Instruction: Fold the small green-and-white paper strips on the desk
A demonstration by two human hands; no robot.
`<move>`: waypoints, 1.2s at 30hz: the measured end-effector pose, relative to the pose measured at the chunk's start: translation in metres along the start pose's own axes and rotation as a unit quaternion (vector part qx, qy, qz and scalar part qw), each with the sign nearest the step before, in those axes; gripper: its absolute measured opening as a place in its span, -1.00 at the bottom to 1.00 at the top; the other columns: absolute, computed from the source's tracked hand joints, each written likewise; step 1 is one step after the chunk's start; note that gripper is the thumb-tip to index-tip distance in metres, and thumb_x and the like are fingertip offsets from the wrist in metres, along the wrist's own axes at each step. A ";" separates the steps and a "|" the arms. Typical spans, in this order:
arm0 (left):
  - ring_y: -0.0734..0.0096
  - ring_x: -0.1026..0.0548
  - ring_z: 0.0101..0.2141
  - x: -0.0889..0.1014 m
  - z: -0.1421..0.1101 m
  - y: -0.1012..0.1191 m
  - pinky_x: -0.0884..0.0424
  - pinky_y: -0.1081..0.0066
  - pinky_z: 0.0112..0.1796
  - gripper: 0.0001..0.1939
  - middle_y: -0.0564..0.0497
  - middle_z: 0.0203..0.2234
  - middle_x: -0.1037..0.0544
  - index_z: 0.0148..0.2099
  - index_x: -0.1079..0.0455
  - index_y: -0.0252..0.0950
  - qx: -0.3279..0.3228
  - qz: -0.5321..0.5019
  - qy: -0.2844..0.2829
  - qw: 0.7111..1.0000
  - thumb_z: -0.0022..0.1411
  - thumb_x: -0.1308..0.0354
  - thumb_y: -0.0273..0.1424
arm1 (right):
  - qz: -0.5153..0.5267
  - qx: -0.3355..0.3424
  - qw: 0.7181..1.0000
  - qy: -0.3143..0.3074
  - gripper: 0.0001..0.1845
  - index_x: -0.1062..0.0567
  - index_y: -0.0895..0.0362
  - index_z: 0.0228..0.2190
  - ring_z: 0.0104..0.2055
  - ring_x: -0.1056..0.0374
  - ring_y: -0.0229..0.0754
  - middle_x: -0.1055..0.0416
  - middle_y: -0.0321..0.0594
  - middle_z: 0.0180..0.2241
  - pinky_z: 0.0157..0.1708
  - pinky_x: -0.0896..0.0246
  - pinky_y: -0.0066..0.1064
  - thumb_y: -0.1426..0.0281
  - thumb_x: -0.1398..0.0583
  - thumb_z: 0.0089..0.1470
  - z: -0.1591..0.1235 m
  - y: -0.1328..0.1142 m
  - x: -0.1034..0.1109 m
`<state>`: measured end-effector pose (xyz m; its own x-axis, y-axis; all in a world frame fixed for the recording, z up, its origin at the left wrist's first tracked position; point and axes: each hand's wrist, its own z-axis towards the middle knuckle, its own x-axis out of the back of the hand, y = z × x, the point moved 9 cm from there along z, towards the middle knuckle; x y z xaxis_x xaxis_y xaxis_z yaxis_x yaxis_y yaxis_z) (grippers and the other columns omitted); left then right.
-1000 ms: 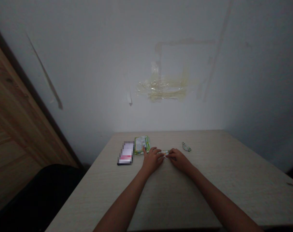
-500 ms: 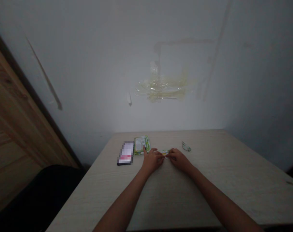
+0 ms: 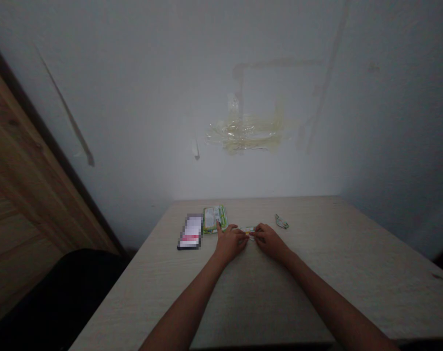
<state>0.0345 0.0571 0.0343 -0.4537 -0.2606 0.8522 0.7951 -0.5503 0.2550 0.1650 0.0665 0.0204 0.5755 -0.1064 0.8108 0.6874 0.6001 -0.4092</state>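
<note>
Both my hands meet over a small white, green and yellow wrapper piece (image 3: pixel 248 229) on the table. My left hand (image 3: pixel 229 242) pinches its left side between closed fingers, with the thumb side toward the middle. From the right, my right hand (image 3: pixel 268 238) grips the other side with its fingertips. Most of the piece is hidden under the fingers, so its exact kind is unclear. Just beyond my left hand lies a green and white printed packet (image 3: pixel 213 219), with one left finger reaching over its near edge.
A phone (image 3: pixel 191 233) with a blurred screen lies left of the packet. One crumpled green and white scrap (image 3: pixel 281 222) rests to the right. The pale wooden table (image 3: pixel 316 273) meets a wall (image 3: pixel 151 97) with peeling tape (image 3: pixel 246 134). A dark chair (image 3: pixel 67 292) stands at left.
My fingers have shifted slightly on the wrapper piece, and a bit more of its pale and yellow surface shows between them. The packet, phone and scrap stay in place.
</note>
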 end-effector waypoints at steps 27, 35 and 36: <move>0.20 -0.36 0.06 0.001 0.001 -0.003 0.50 -0.33 0.17 -0.80 0.10 -0.12 -0.62 -0.16 -0.55 0.04 0.014 -0.026 -0.005 1.000 0.30 -0.09 -0.25 | 0.000 -0.018 1.000 -0.005 -0.56 -0.52 0.05 0.00 -0.09 -0.28 -0.13 -0.39 -0.11 -0.16 -0.02 -0.20 -0.26 0.55 -0.14 0.09 0.001 0.004 -0.003; 0.12 -0.35 0.09 0.000 0.001 -0.006 0.50 -0.32 0.18 -0.81 0.08 -0.17 -0.64 -0.19 -0.57 0.04 0.023 -0.008 -0.001 1.000 0.29 -0.10 -0.23 | 0.048 -0.033 0.998 -0.002 -0.58 -0.50 0.04 0.01 -0.08 -0.30 -0.13 -0.41 -0.14 -0.16 0.00 -0.21 -0.27 0.50 -0.15 0.11 -0.003 0.007 0.000; 0.13 -0.35 0.09 0.000 0.001 -0.006 0.49 -0.33 0.18 -0.80 0.09 -0.17 -0.64 -0.19 -0.56 0.04 0.023 -0.006 -0.001 1.000 0.29 -0.10 -0.23 | 0.047 -0.031 0.998 -0.003 -0.59 -0.50 0.03 0.01 -0.08 -0.30 -0.13 -0.41 -0.14 -0.16 -0.01 -0.21 -0.27 0.50 -0.15 0.12 -0.003 0.007 0.000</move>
<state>0.0296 0.0612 0.0330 -0.4616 -0.2523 0.8505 0.8075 -0.5165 0.2850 0.1710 0.0683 0.0158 0.6365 -0.0470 0.7699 0.6567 0.5565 -0.5089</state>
